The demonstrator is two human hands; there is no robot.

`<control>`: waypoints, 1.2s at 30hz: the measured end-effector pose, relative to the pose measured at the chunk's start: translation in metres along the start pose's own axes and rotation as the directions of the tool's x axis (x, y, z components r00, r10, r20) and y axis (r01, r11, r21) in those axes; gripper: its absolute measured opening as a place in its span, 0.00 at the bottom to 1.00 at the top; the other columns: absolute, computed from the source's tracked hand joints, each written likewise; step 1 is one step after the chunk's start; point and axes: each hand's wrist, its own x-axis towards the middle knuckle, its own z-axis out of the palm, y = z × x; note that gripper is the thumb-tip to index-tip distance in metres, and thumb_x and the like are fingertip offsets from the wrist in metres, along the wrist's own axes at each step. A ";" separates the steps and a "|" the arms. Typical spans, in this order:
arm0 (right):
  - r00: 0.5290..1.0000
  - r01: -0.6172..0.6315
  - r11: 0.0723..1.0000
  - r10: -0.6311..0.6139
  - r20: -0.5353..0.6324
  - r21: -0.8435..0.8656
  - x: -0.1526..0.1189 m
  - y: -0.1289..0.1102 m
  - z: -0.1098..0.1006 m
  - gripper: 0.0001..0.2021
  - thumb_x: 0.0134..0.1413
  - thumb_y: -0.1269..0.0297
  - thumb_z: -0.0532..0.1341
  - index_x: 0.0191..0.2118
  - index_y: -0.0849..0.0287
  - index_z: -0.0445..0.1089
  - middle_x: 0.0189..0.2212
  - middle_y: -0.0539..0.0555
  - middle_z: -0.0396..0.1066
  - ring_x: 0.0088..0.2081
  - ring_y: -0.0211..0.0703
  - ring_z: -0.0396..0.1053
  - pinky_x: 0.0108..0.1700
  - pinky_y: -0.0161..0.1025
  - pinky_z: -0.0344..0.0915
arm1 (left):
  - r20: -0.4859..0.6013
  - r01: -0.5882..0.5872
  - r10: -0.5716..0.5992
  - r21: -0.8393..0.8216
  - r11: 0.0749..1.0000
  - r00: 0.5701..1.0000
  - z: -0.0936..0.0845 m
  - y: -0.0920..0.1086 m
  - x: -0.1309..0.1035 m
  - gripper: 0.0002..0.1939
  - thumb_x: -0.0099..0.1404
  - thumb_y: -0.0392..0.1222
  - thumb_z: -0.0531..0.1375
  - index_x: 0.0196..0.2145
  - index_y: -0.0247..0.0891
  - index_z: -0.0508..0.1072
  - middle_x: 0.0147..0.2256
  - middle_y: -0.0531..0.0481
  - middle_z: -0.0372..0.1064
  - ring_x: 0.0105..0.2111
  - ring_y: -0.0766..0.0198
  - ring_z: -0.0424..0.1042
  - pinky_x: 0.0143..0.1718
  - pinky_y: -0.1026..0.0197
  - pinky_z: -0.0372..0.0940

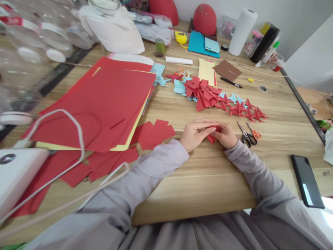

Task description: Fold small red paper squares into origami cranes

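Between my two hands is a small folded piece of red paper [211, 139], mostly covered by the fingers. My left hand [195, 133] pinches it from the left, thumb and fingers pressed together. From the right, my right hand [225, 134] grips the same paper with thumb and forefinger. Just beyond the hands lies a heap of red folded paper pieces [201, 92], with red paper cranes [238, 107] and light blue ones trailing off to its right. Black-handled scissors [248, 138] and orange-handled scissors [255, 133] rest right of my right hand.
A stack of large red sheets [104, 93] covers the left side, with cut red squares [156, 135] beside it. A white cable [80, 135] loops over the stack. At the right edge lies a phone [307, 180]. Plastic bottles [52, 34] crowd the far left.
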 end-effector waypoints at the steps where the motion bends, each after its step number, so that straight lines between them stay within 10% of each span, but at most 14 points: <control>1: 1.000 0.014 1.000 -0.014 0.003 0.006 0.000 0.000 0.000 0.19 0.43 0.49 0.65 0.30 0.63 0.68 0.17 0.45 0.62 0.17 0.29 0.56 0.19 0.31 0.55 | 0.009 -0.002 0.002 -0.006 1.000 1.000 0.000 0.000 0.000 0.06 0.56 0.39 0.64 0.34 0.42 0.79 0.37 0.46 0.76 0.42 0.59 0.72 0.49 0.53 0.64; 19: 0.999 0.025 0.993 -0.028 -0.031 -0.117 0.000 -0.006 0.003 0.17 0.41 0.51 0.66 0.27 0.62 0.70 0.21 0.49 0.67 0.24 0.35 0.61 0.28 0.34 0.60 | -0.076 0.127 -0.139 -0.143 0.982 0.987 0.001 0.004 0.001 0.06 0.53 0.44 0.66 0.26 0.40 0.79 0.29 0.48 0.76 0.33 0.62 0.73 0.39 0.58 0.68; 27: 0.983 -0.174 0.982 0.178 -0.042 0.072 -0.001 -0.011 0.003 0.16 0.39 0.54 0.67 0.25 0.64 0.70 0.13 0.45 0.63 0.14 0.29 0.54 0.15 0.30 0.51 | -0.071 0.283 -0.317 -0.302 0.910 0.946 0.000 0.001 0.001 0.16 0.56 0.52 0.62 0.31 0.36 0.79 0.35 0.44 0.77 0.36 0.60 0.74 0.39 0.58 0.69; 36: 0.974 -0.224 0.971 0.226 -0.017 0.081 0.000 -0.014 0.000 0.17 0.37 0.54 0.69 0.25 0.65 0.71 0.14 0.46 0.65 0.13 0.29 0.56 0.13 0.29 0.52 | -0.136 0.202 -0.228 -0.185 0.962 0.964 0.001 -0.005 0.003 0.07 0.51 0.43 0.66 0.28 0.37 0.78 0.34 0.47 0.76 0.37 0.61 0.74 0.41 0.57 0.68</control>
